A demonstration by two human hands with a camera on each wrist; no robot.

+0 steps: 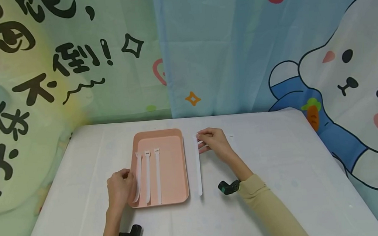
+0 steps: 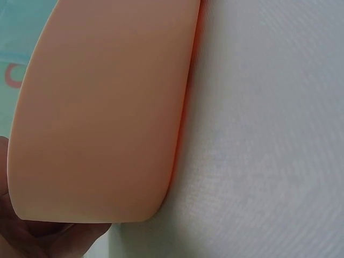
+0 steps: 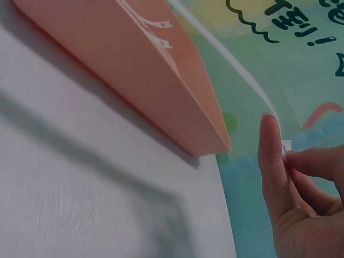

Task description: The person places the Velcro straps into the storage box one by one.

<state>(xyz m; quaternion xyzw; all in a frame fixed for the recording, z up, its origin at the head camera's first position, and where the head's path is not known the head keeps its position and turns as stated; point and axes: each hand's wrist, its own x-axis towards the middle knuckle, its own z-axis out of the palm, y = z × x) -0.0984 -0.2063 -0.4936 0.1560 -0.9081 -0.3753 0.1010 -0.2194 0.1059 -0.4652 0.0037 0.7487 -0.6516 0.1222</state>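
Note:
My right hand pinches a white cable tie by its head end, just right of the pink tray. The tie hangs lengthwise toward the near side. In the right wrist view, thumb and fingertips meet at the small square head, and the strap runs up to the left. My left hand grips the tray's left rim. Its fingers show partly behind the tray wall in the left wrist view. Three white cable ties lie side by side in the tray, heads away from me.
The tray sits on a white-covered table. Behind the table hangs a printed curtain with lettering and a cartoon animal. A black wrist camera is on the right wrist, another on the left.

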